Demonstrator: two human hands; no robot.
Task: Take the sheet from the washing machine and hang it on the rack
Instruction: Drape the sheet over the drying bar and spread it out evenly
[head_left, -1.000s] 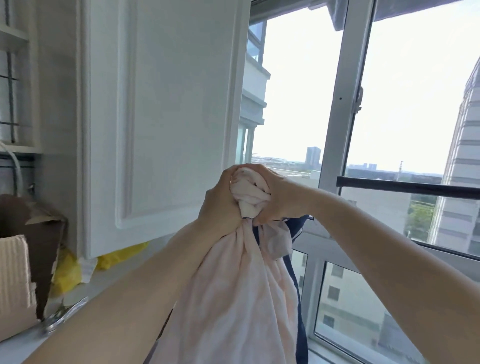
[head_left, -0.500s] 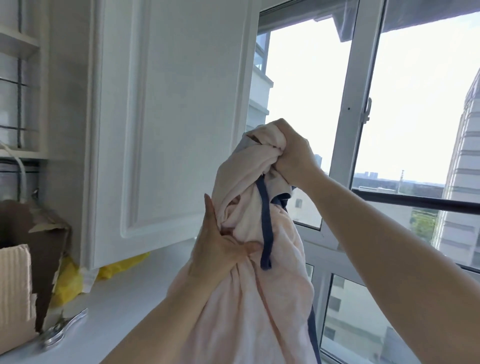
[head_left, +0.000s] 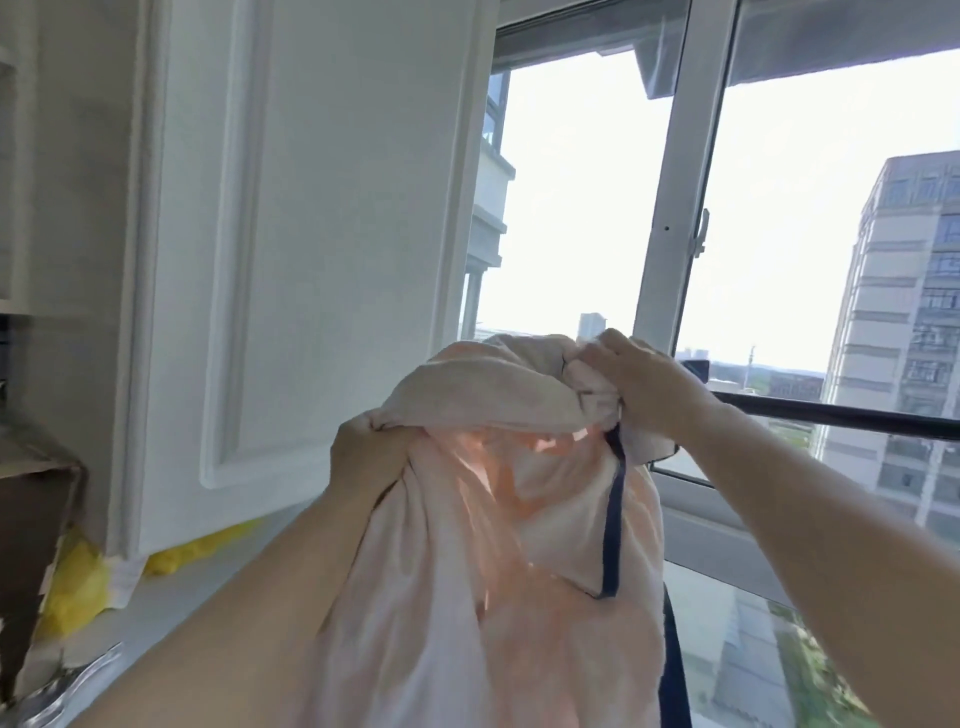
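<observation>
By the window, both hands — left hand (head_left: 363, 452), right hand (head_left: 636, 387) — clutch the bunched sheet (head_left: 483, 545); next, spreading it over the dark rail (head_left: 841, 414).

Two bare forearms fill the lower view, no sleeves showing on either, uncovered all the way to the bottom edge. Left hand (head_left: 366, 452): no ring, no watch, no band at the wrist that shows. Right hand (head_left: 636, 384): knuckles and back on view, fingers plain, wrist plain too. No gloves on either. Nails can't be made out. No clothing reaches into view anywhere.
</observation>
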